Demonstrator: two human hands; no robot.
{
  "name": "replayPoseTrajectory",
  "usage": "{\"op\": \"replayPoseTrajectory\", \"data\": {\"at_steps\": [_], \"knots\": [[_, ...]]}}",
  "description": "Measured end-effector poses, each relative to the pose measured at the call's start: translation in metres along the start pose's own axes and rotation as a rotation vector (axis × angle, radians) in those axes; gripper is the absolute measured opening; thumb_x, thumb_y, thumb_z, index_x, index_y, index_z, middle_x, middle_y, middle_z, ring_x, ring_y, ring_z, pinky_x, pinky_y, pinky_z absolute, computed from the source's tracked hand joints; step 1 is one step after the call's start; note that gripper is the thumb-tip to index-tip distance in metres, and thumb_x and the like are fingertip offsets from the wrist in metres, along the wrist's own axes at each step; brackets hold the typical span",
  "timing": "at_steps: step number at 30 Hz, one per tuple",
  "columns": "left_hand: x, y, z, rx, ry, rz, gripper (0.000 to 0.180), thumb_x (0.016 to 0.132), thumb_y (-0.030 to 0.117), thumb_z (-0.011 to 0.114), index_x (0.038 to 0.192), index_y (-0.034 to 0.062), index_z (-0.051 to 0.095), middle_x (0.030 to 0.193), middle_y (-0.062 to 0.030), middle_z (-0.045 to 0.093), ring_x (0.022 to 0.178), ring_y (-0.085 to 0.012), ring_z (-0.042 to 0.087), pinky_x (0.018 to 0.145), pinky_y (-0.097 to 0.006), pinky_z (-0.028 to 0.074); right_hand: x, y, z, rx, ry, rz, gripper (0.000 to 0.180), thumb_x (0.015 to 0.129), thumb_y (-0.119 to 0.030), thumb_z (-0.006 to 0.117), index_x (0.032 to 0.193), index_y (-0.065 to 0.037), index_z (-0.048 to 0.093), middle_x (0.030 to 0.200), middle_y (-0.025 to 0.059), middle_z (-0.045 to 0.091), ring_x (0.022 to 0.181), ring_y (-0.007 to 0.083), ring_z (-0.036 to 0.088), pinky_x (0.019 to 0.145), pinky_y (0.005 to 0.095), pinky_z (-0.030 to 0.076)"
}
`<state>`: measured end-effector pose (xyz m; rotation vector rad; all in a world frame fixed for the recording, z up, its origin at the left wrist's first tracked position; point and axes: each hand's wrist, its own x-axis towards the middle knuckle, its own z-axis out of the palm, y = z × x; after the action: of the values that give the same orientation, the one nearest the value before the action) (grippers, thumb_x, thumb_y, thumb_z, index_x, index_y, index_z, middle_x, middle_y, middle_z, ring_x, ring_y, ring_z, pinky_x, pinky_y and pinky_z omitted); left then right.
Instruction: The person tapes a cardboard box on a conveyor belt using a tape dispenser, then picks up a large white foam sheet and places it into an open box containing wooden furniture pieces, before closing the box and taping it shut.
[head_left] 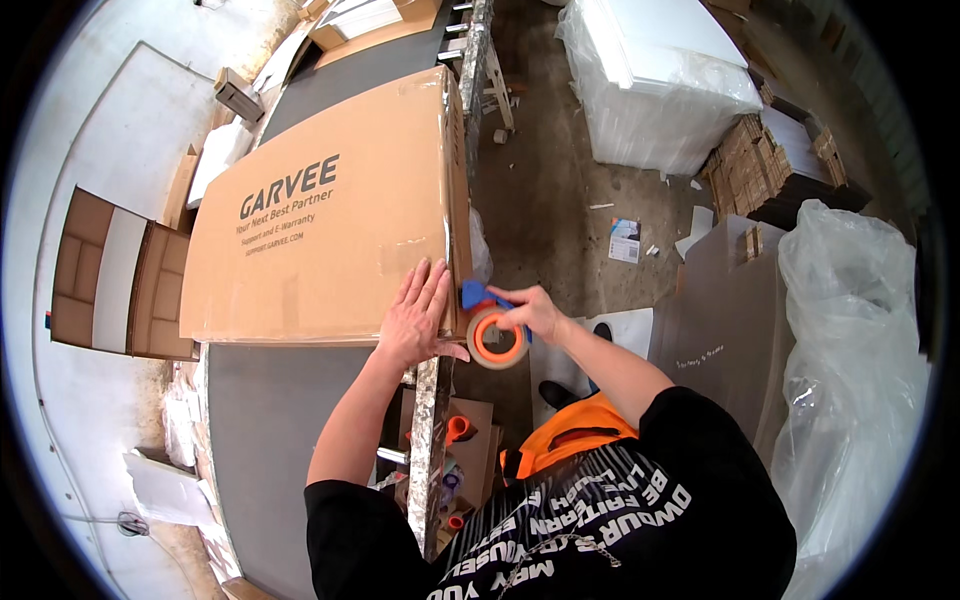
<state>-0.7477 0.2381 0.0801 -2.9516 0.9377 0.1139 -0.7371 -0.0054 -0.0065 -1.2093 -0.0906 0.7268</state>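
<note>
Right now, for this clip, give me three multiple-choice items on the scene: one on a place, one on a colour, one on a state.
1. Where does the left hand rest?
A. flat on the cardboard box, near its corner
B. on the floor
C. on the plastic-wrapped stack

2. What colour is the core of the tape roll?
A. green
B. orange
C. white

3. What is the right hand doing?
A. hanging empty
B. holding the tape dispenser against the box's edge
C. resting on the table

Answers: 1 A, palm lies on the box top; 2 B, the ring shows orange; 3 B, fingers grip the blue-handled dispenser.
</note>
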Motion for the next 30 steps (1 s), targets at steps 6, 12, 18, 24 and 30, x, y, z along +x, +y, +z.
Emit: {"op": "replayPoseTrajectory", "data": {"at_steps": [6, 12, 18, 24, 30], "knots": [[-0.007, 0.005, -0.009, -0.013, -0.016, 0.019, 0.133, 0.059, 0.088, 0.051, 0.144, -0.0105, 0.023, 0.154, -0.0238, 0.022, 0.145, -0.0392, 0.014, 0.119, -0.047, 0.010, -0.068, 0.066, 0.067, -0.173, -0.056, -0.086, 0.063, 0.065, -0.015, 0.072, 0.127, -0.008, 0.061, 0.108, 0.0097, 0.069, 0.094, 0.0135, 0.065, 0.089, 0.0245, 0.047], [-0.006, 0.007, -0.002, -0.008, -0.011, -0.010, 0.121, 0.067, 0.074, 0.062, 0.145, -0.0093, 0.023, 0.154, -0.0230, 0.022, 0.144, -0.0392, 0.016, 0.118, -0.048, 0.012, -0.012, 0.024, 0.138, -0.981, -0.140, -0.128, 0.040, 0.061, -0.028, 0.069, 0.093, -0.005, 0.071, 0.095, 0.0185, 0.068, 0.085, 0.0299, 0.068, 0.076, 0.0403, 0.054], [-0.013, 0.005, 0.006, -0.060, 0.067, -0.004, 0.113, 0.060, 0.049, 0.082, 0.143, -0.0056, 0.028, 0.152, -0.0214, 0.028, 0.142, -0.0391, 0.024, 0.118, -0.049, 0.019, -0.016, 0.074, 0.096, -0.862, -0.470, -0.081, 0.056, 0.063, -0.028, 0.072, 0.118, -0.017, 0.068, 0.110, 0.0141, 0.066, 0.089, 0.0266, 0.067, 0.077, 0.0368, 0.054], [-0.015, 0.015, -0.002, -0.047, 0.015, -0.036, 0.117, 0.059, 0.053, 0.082, 0.144, -0.0039, 0.025, 0.151, -0.0214, 0.028, 0.143, -0.0399, 0.021, 0.118, -0.050, 0.017, -0.026, 0.074, -0.043, 0.216, -0.006, 0.101, 0.062, 0.069, -0.004, 0.068, 0.129, 0.000, 0.057, 0.107, 0.0096, 0.068, 0.088, 0.0112, 0.064, 0.078, 0.0245, 0.051], [-0.021, 0.019, -0.003, -0.092, -0.033, -0.057, 0.114, 0.063, 0.055, 0.077, 0.145, -0.0050, 0.025, 0.154, -0.0211, 0.024, 0.144, -0.0389, 0.019, 0.119, -0.048, 0.015, -0.019, 0.068, 0.003, 0.078, -0.056, 0.051, 0.064, 0.070, 0.003, 0.069, 0.132, 0.000, 0.054, 0.099, 0.0054, 0.069, 0.085, 0.0082, 0.062, 0.081, 0.0239, 0.051]]}}
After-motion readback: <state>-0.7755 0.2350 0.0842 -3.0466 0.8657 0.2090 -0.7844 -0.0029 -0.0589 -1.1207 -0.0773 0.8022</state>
